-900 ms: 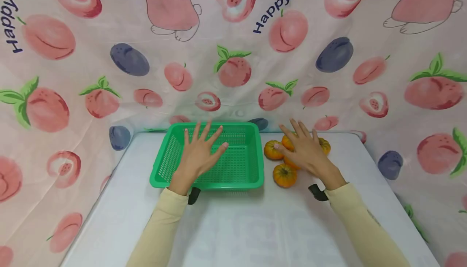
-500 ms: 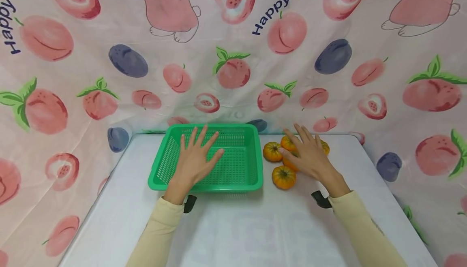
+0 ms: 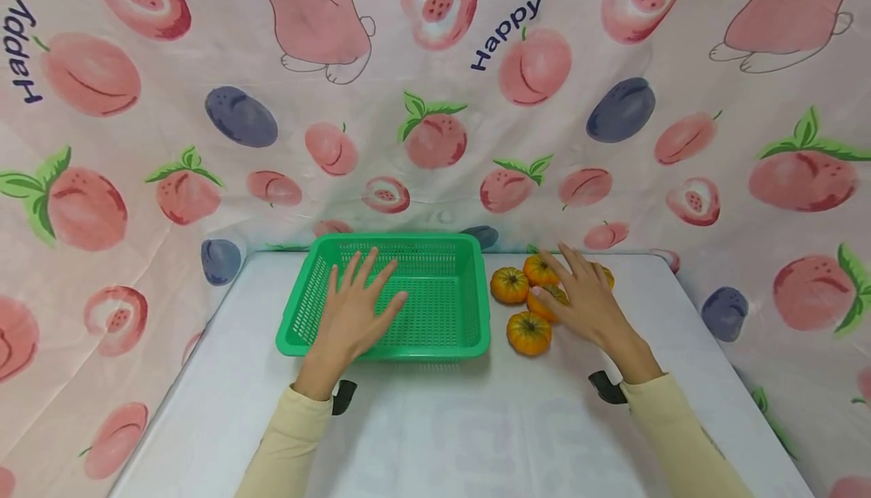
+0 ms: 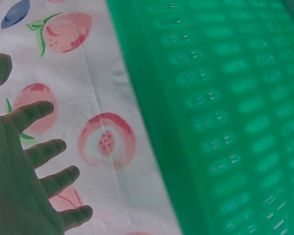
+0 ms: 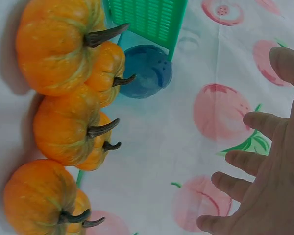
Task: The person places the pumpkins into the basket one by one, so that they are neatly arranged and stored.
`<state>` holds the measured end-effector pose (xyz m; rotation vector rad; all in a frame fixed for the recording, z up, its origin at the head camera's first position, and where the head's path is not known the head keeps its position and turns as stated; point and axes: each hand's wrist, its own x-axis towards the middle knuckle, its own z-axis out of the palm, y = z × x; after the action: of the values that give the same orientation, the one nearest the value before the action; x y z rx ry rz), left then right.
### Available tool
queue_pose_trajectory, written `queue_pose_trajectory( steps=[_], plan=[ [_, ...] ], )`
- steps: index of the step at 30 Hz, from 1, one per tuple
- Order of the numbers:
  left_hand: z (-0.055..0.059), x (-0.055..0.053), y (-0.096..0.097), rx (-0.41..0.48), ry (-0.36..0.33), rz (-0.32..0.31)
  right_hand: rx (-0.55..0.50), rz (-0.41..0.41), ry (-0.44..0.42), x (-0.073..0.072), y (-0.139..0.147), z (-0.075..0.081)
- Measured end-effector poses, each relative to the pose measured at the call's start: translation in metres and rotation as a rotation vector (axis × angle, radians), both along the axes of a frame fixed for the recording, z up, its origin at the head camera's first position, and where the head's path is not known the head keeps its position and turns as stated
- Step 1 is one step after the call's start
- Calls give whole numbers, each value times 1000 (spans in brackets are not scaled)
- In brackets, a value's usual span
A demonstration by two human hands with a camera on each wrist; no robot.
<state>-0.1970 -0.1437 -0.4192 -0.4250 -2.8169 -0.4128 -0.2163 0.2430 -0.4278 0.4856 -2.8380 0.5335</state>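
My left hand (image 3: pixel 350 320) hovers with fingers spread over the left part of a green plastic basket (image 3: pixel 485 317), holding nothing. The basket has slotted walls, and nothing lies in the part of it that shows. In the left wrist view the hand (image 4: pixel 27 176) is apart from the basket's side (image 4: pixel 152 117). My right hand (image 3: pixel 592 305), also spread and holding nothing, is above a group of small orange pumpkins (image 3: pixel 528 333). It hides some of them in the head view. Several pumpkins (image 5: pixel 63 129) with dark curved stems show in the right wrist view, apart from the hand (image 5: pixel 269 171).
The basket and pumpkins stand on a white table (image 3: pixel 435 430), the pumpkins right of the basket. A fruit-printed cloth (image 3: pixel 381 120) hangs behind the table and along both sides. A dark curved piece (image 3: pixel 608 388) sticks out at each wrist.
Both hands have drawn back a little toward the near edge, the left also slightly left and the right slightly right. The basket and pumpkins have stayed in place.
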Motion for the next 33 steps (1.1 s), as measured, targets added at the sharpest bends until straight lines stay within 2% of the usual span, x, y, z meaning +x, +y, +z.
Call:
queue_pose_trajectory(
  steps=[15,23,33],
  plan=[
    [-16,13,-13,-6,26,4,-61,-68,-32,13,25,-24],
    [-27,18,-26,-2,96,10,-135,-100,-20,20,32,-33],
    [-39,26,-43,-1,152,-8,-165,-138,-80,23,40,-41]
  ],
)
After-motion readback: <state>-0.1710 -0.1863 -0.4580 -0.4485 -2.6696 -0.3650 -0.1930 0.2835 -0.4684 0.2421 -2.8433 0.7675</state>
